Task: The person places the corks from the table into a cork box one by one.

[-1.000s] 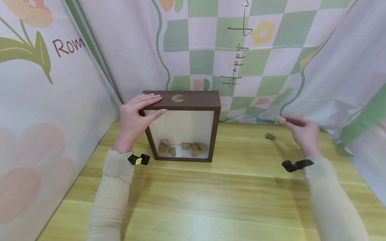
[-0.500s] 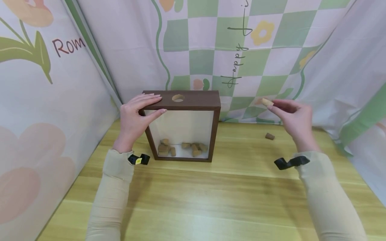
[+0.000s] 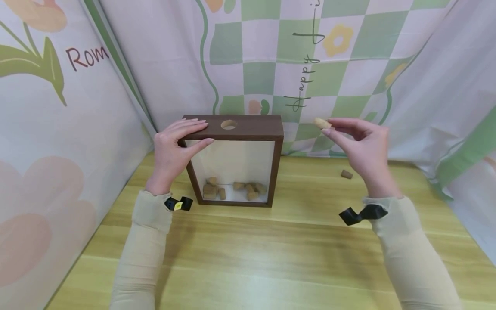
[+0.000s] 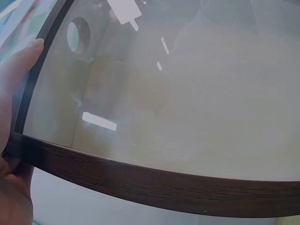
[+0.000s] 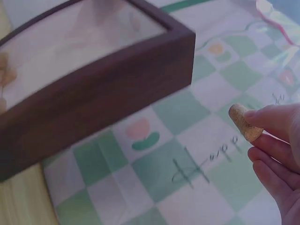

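Note:
A dark brown shadow box with a clear front and a round hole in its top stands upright on the table. Several corks lie in its bottom. My left hand grips the box's upper left corner, fingers over the top and thumb at the front edge. To the right of the box, my right hand pinches a cork between thumb and fingertips, in the air at about the height of the box top. The right wrist view shows this cork tapering, apart from the box.
One darker brown cork lies on the wooden table, to the right of the box. A checkered curtain hangs close behind the box, and a flower-printed cloth borders the left side.
My right hand has lifted the cork from near the table's back right and carried it left and up toward the box. My left hand keeps its place on the box.

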`<state>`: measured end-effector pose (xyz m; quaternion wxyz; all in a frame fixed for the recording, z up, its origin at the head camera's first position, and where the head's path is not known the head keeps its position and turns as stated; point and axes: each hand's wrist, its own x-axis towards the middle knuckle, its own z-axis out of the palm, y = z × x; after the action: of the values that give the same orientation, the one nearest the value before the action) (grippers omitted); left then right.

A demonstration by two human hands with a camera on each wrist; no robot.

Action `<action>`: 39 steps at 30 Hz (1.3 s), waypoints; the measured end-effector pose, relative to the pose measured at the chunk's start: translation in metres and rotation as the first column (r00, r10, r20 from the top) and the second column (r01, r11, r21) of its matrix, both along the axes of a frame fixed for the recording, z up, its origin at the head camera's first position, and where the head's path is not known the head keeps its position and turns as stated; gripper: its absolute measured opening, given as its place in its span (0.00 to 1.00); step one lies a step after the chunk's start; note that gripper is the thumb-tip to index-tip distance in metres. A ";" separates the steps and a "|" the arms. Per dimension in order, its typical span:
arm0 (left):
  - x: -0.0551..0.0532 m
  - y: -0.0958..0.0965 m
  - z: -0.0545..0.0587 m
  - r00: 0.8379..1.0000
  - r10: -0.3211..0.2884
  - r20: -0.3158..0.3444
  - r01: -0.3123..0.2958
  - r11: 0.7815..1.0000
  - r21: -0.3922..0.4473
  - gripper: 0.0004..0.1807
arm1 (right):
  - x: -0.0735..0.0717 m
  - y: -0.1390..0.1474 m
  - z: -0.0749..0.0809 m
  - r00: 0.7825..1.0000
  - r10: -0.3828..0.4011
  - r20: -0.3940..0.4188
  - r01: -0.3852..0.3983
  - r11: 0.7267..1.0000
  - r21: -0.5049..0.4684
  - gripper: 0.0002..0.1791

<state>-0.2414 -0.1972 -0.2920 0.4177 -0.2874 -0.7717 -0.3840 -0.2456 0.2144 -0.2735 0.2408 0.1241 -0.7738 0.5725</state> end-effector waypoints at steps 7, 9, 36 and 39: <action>0.001 0.000 -0.001 1.000 0.016 0.023 -0.016 1.000 0.008 0.21 | 0.015 -0.030 0.012 0.983 0.119 -0.139 -0.125 0.992 -0.034 0.13; 0.002 0.000 -0.001 0.999 0.019 0.028 -0.019 1.000 0.003 0.21 | 0.019 -0.040 0.016 0.974 0.158 -0.165 -0.162 0.987 -0.010 0.13; 0.002 0.001 0.001 0.999 0.024 0.041 -0.025 1.000 0.016 0.20 | -0.017 -0.135 0.065 0.917 0.399 0.023 -0.386 0.870 0.306 0.14; 0.002 0.001 0.001 0.999 0.025 0.039 -0.026 1.000 0.013 0.21 | -0.021 -0.140 0.066 0.909 0.415 0.035 -0.405 0.861 0.309 0.14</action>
<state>-0.2392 -0.1961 -0.2910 0.4093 -0.2672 -0.7807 -0.3893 -0.2665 0.0739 -0.2078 0.1039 0.3313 -0.8056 0.4801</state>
